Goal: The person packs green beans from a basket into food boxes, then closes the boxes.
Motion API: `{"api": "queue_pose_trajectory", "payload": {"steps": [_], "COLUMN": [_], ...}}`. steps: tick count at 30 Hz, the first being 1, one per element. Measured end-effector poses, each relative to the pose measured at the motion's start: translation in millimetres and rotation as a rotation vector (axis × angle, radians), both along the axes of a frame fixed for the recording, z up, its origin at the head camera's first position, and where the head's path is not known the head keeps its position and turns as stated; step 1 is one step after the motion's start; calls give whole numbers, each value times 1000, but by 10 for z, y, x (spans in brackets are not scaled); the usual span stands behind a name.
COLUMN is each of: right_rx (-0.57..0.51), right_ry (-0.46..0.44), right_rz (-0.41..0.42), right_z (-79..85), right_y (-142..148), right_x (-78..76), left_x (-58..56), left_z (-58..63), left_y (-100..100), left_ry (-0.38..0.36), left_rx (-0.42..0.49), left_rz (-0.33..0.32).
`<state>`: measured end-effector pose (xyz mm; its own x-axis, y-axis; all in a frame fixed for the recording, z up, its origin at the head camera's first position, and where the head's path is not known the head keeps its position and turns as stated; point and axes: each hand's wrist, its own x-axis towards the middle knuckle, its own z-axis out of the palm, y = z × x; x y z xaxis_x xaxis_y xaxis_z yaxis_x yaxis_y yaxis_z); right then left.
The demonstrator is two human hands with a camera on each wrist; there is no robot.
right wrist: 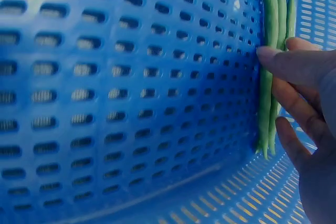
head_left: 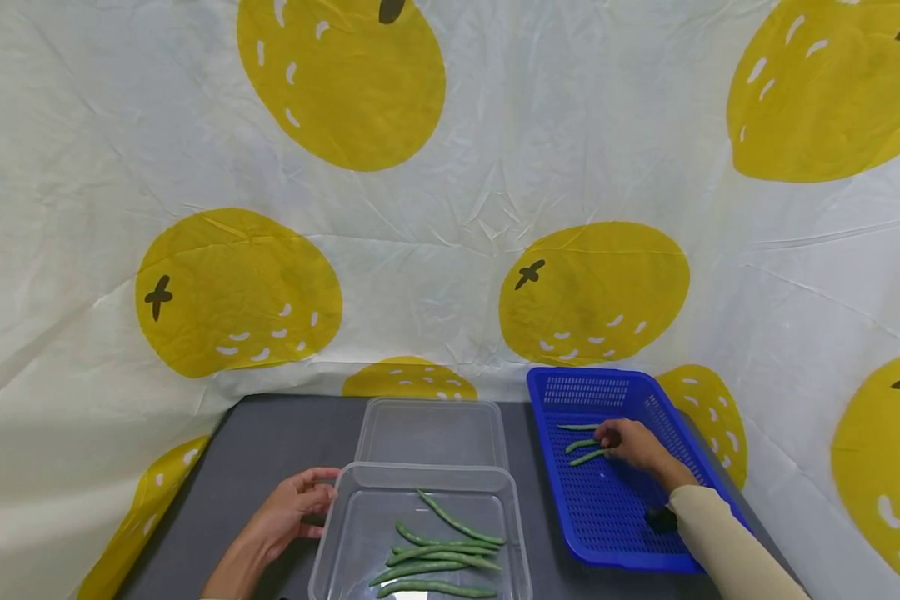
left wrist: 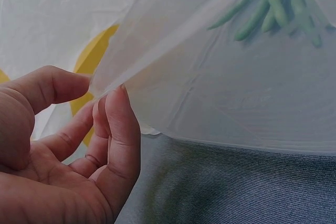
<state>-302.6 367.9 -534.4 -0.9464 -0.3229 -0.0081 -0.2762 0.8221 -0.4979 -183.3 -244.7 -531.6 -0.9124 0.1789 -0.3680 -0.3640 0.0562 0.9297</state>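
Observation:
Inside the blue basket, my right hand (head_left: 633, 444) has its thumb on one side of some green beans (right wrist: 269, 19) and its fingers on the other. Their ends stick out left of the hand in the head view; part of them is hidden behind the fingers. My left hand (head_left: 288, 508) is at the left side of a clear plastic container (head_left: 337, 546), its loosely bent fingers touching the outer edge near the rim. Several green beans (head_left: 427, 567) lie side by side on that container's bottom, and they show blurred through its wall in the left wrist view.
The blue basket (head_left: 570, 533), with slotted walls and floor, stands on the right of the dark grey table (head_left: 270, 442). A clear lid or second shallow container (head_left: 431, 429) lies behind the front container. A white cloth with yellow fruit prints (head_left: 420, 317) hangs close behind.

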Motion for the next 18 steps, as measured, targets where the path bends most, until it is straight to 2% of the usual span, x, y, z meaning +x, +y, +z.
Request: {"api": "queue_pose_trajectory", "payload": {"steps": [6, 12, 18], "right_rx": [-20, 16, -12], "right_ry": [-61, -54, -88], "right_rz": [87, 166, 167], "right_z": [28, 129, 277], "right_y": [4, -35, -98], "right_x": [15, 76, 121], "left_x": [-1, -5, -12], "left_z": [2, -5, -9], "left_y": [-1, 4, 6], "left_ry": [1, 14, 15], "left_rx": [0, 11, 9], "left_rz": [1, -2, 2]}}
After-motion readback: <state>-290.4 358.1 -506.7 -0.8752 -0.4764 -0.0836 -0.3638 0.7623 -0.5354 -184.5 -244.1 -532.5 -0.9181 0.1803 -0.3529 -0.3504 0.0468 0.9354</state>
